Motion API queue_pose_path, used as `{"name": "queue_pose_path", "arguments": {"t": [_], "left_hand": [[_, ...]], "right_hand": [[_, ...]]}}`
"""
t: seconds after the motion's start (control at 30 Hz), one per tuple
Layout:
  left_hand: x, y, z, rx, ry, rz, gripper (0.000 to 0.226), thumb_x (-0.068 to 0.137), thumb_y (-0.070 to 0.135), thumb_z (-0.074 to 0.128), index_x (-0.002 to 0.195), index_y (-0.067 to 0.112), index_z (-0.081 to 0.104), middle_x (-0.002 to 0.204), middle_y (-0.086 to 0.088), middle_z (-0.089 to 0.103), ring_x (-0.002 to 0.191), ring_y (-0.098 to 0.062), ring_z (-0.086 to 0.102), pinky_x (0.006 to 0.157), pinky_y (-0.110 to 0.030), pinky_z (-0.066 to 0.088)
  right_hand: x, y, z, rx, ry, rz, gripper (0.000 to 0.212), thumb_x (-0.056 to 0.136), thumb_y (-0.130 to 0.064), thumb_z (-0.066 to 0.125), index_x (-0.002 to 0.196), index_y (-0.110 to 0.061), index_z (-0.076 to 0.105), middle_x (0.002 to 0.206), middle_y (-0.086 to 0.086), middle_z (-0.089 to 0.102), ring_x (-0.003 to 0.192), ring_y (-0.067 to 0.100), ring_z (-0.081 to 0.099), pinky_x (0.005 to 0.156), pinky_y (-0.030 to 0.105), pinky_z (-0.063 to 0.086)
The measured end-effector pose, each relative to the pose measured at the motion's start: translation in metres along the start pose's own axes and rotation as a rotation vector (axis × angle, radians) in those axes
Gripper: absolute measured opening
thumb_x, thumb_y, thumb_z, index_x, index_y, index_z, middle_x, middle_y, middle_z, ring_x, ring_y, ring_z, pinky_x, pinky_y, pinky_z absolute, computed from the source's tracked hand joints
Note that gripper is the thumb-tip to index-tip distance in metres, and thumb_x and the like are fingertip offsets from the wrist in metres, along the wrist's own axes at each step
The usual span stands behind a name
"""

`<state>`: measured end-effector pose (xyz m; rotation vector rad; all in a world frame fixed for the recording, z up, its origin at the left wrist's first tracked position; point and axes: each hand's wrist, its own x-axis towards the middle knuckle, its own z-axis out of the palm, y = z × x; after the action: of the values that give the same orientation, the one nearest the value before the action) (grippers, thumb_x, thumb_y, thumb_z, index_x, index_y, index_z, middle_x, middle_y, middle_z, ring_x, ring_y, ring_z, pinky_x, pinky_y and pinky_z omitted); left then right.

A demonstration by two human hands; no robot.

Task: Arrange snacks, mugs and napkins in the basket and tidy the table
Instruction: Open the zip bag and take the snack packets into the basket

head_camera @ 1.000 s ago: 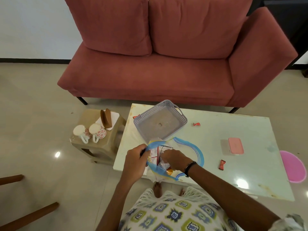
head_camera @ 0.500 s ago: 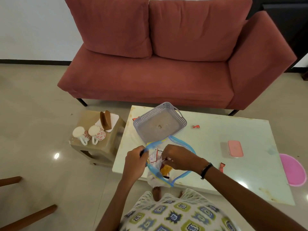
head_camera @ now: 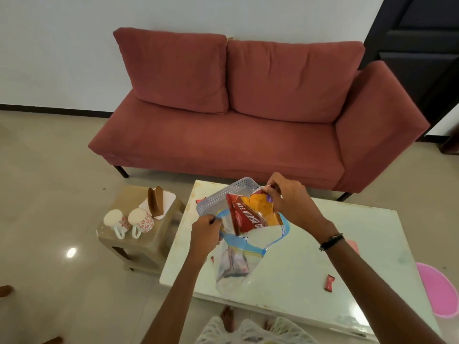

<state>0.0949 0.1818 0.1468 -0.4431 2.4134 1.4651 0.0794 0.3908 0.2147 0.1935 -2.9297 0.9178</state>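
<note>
A clear plastic zip bag [head_camera: 233, 266] with a blue seal strip hangs open over the near edge of the pale, glossy table [head_camera: 310, 256]. Inside its lower part lie a few small packets, too blurred to identify. A red and orange snack packet [head_camera: 250, 214] is half out of the bag's mouth, tilted, its top corner raised above the seal.

Behind the bag, a grey perforated plastic basket [head_camera: 221, 197] sits on the table's far left corner; what it holds is hidden by the packet and hands.

The left hand [head_camera: 205, 234] grips the blue rim of the bag, fingers curled round it. The right hand [head_camera: 288, 199] pinches the upper corner of the snack packet between thumb and fingers.

A small red wrapped sweet [head_camera: 329, 283] lies on the table to the right, well apart from the bag.

On a low beige plastic stool [head_camera: 149, 242] left of the table stand 2 white mugs [head_camera: 129, 222] with red flower print, touching each other, and a brown wooden holder with white napkins [head_camera: 159, 201] just behind them.
</note>
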Motion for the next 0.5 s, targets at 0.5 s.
{"name": "queue_pose_path", "arguments": {"t": [0.5], "left_hand": [[0.103,0.014,0.01,-0.19,0.249,-0.004,0.026,0.093,0.024,0.048,0.076,0.006,0.056,0.078,-0.025,0.063,0.077,-0.046,0.062,0.07,-0.049,0.053]], "right_hand": [[0.167,0.045,-0.001,-0.196,0.322,0.22,0.011,0.096,-0.014,0.039,0.093,-0.004,0.044,0.086,0.02,0.064,0.079,0.044,0.061,0.061,0.038,0.037]]}}
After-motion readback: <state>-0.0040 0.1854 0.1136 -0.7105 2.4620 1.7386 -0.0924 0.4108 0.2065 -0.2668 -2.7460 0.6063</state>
